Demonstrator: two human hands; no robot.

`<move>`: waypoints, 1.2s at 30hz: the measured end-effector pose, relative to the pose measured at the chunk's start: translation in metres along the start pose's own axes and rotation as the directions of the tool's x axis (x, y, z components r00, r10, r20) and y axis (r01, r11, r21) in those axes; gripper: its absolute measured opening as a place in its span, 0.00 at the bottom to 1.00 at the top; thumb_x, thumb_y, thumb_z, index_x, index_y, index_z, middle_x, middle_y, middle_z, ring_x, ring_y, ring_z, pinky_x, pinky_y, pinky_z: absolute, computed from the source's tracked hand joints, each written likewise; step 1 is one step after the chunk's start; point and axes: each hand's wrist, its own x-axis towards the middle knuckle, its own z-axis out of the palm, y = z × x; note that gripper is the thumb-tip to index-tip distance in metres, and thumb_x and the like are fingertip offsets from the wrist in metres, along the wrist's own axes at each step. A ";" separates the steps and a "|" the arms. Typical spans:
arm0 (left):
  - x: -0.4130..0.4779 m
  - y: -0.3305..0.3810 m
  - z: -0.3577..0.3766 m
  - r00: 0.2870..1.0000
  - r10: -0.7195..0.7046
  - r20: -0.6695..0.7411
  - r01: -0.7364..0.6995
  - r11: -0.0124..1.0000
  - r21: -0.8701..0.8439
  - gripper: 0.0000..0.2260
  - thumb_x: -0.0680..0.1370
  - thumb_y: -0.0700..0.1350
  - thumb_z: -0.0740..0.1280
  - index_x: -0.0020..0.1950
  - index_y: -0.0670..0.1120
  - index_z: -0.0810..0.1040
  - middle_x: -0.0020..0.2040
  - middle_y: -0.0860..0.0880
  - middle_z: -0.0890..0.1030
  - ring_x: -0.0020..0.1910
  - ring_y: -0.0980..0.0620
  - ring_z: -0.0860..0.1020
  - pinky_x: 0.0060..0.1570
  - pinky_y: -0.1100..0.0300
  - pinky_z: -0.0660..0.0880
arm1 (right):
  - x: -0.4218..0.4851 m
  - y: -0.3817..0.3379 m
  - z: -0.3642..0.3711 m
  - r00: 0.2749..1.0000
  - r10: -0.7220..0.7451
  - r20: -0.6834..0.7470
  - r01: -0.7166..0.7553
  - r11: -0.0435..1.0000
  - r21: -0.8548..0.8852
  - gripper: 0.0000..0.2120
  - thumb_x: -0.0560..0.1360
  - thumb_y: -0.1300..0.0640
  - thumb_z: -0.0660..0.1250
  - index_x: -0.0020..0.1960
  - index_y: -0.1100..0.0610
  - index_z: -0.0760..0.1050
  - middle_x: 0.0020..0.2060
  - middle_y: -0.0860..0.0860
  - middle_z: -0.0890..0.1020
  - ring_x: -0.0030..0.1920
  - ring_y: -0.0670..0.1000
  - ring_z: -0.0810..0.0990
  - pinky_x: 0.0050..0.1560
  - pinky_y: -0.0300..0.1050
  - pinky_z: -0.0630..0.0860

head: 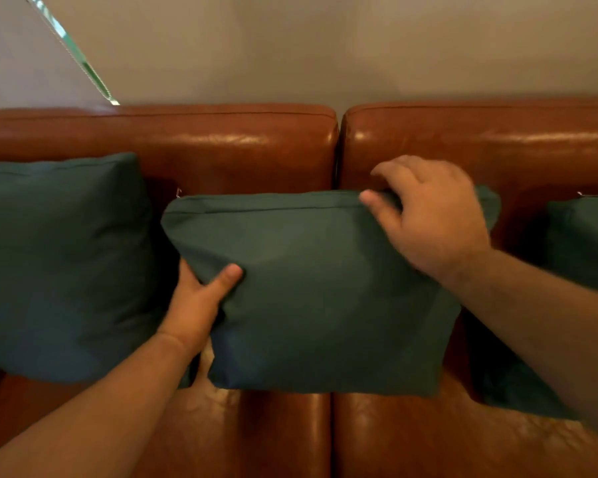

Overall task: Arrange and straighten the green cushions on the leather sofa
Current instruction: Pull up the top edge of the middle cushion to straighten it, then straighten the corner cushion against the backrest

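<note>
Three dark green cushions lean against the back of a brown leather sofa (242,143). The middle cushion (318,291) stands over the gap between the two seat sections, slightly tilted. My left hand (197,301) grips its left edge, thumb on the front and fingers hidden behind. My right hand (425,215) holds its top right corner, thumb in front and fingers curled over the top seam. The left cushion (59,263) stands upright beside it, touching it. The right cushion (580,257) is partly hidden behind my right forearm.
A plain grey wall (325,46) rises behind the sofa back. A strip of window or blind (73,50) shows at the upper left. Bare leather seat (411,439) lies in front of the cushions.
</note>
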 end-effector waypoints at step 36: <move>0.006 0.097 -0.113 0.954 0.250 0.166 -0.294 0.886 0.359 0.28 0.78 0.54 0.75 0.77 0.57 0.71 0.65 0.61 0.78 0.61 0.61 0.80 0.63 0.58 0.80 | -0.057 -0.080 0.080 0.961 0.271 0.054 -0.275 0.957 0.092 0.39 0.76 0.49 0.72 0.83 0.47 0.60 0.83 0.55 0.60 0.81 0.68 0.59 0.75 0.78 0.61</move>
